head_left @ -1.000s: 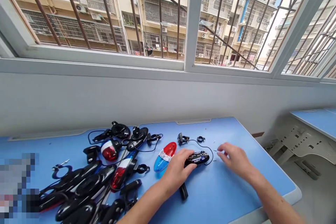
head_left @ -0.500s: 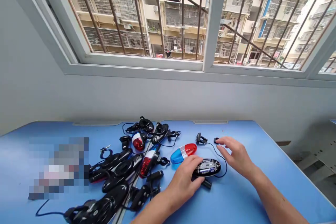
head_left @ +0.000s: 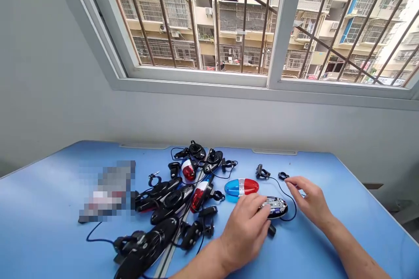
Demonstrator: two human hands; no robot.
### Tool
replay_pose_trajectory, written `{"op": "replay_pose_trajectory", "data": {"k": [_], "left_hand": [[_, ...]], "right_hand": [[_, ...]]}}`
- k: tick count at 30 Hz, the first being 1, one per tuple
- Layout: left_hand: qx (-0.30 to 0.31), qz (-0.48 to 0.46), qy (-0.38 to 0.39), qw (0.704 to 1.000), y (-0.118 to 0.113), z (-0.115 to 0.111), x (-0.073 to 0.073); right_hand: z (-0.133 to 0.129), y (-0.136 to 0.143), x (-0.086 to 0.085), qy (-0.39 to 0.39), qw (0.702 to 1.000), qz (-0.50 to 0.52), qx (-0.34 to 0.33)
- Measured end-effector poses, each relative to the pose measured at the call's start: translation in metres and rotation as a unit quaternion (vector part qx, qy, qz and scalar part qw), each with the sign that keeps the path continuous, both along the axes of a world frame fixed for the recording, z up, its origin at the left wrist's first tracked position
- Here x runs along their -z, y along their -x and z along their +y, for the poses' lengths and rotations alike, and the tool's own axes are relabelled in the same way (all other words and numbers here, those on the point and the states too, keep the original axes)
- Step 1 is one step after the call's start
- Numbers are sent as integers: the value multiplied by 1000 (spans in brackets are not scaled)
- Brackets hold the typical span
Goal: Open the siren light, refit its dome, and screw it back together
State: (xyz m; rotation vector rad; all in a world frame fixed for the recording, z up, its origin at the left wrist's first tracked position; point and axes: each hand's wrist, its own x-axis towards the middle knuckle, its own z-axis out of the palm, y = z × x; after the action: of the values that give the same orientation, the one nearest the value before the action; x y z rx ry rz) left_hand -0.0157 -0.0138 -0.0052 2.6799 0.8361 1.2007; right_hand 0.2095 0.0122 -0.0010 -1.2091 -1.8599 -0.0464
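Observation:
My left hand (head_left: 246, 232) grips the left end of a black oval base of a bicycle light (head_left: 277, 207), its fingers curled over the top. The base's upturned face shows an open battery compartment with batteries inside. Just behind it lies a red, clear and blue lens cover (head_left: 241, 187). A thin cable runs from the base to a small black clamp switch (head_left: 262, 172). At the right, my right hand (head_left: 309, 198) has thumb and forefinger slightly apart, the tips at the edge of a black ring clamp (head_left: 283, 176).
Several black bicycle lights (head_left: 172, 202) with cables and clamps lie heaped left of my hands, some with red and white lenses (head_left: 189, 170). A blurred packet (head_left: 109, 192) lies farther left on the blue table (head_left: 327, 170). A wall and a barred window stand behind.
The view has swung left, so everything appears farther right. My left hand has drawn slightly nearer, its fingers now over the battery compartment. My right hand stays by the ring clamp.

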Motion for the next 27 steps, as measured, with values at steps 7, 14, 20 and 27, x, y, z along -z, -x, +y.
{"op": "replay_pose_trajectory", "data": {"k": [7, 14, 20, 27], "left_hand": [[62, 23, -34, 997, -1, -12, -3], [2, -51, 3, 999, -3, 2, 6], [-8, -31, 35, 999, -1, 4, 9], [-24, -34, 54, 998, 0, 5, 9]], "right_hand": [[-4, -13, 5, -28, 998, 36, 44], [-1, -13, 20, -36, 999, -20, 31], [1, -4, 17, -67, 991, -117, 17], [2, 15, -2, -49, 986, -155, -23]]}}
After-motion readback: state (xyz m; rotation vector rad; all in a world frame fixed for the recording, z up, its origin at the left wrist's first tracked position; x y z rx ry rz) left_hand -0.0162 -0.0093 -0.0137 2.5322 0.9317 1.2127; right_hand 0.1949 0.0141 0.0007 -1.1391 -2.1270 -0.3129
